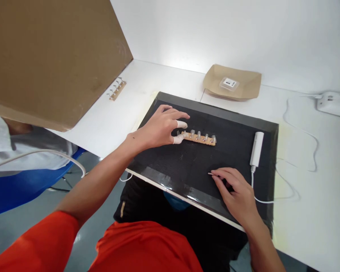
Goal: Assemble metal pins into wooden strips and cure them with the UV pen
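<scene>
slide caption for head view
Left hand at tan strip, right hand pinching a thin pale piece, over black mat.

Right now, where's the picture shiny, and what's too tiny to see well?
In the head view, glare streaks the clear tape on the near edge of the black mat; there too, a glow brightens the white wall, and the thin piece in the right hand is too small to identify.

mat (232, 139) passable between wooden strip (200, 141) and white stick (256, 150)
</scene>
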Demonstrator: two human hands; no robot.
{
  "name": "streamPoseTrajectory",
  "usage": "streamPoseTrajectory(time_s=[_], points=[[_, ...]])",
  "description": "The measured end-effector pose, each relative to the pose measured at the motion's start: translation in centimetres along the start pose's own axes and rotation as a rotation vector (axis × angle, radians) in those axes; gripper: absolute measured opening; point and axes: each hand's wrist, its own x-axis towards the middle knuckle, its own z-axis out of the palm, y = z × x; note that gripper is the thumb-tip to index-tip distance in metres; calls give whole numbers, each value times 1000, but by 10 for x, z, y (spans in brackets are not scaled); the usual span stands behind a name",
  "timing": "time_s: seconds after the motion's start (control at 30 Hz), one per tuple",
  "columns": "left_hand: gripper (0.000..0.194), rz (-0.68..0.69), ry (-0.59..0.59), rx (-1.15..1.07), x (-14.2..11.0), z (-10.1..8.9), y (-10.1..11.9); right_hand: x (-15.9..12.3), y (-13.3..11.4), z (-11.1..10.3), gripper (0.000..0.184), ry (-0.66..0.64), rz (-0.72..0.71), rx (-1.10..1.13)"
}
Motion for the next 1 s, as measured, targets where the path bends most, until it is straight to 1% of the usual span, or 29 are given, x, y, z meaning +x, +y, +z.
streamPoseTrajectory(time_s=[0.07, 0.1, 0.23, 0.37, 0.47, 0.53, 0.63, 0.73, 0.83, 1.0], points=[[21, -11, -1, -13, -2, -1, 1, 0, 0, 0, 13, 3, 0, 0], [25, -24, -13, -21, -5, -3, 1, 1, -1, 0, 13, 4, -1, 0], [56, -101, -110, -60, -20, -5, -2, 1, 0, 1, 14, 4, -8, -2], [62, -176, -123, -92, -23, 7, -6, 1, -1, 0, 13, 13, -18, -7], [61, -169, -139, -90, -19, 18, -8, 1, -2, 0, 13, 11, -22, -13], [52, -154, -138, -84, -19, 22, -10, 1, -2, -1, 13, 10, -22, -19], [39, -153, -127, -94, -25, 21, -13, 1, -2, 0, 13, 8, -19, -22], [31, -150, -118, -150, -34, 16, -15, 1, -1, 0, 13, 9, -23, -21], [31, -157, -47, -187, -39, 15, -17, 2, -1, 0, 13, 9, -29, -24], [31, -188, 60, -166, -36, 20, -17, 1, -1, 0, 15, 6, -25, -20]])
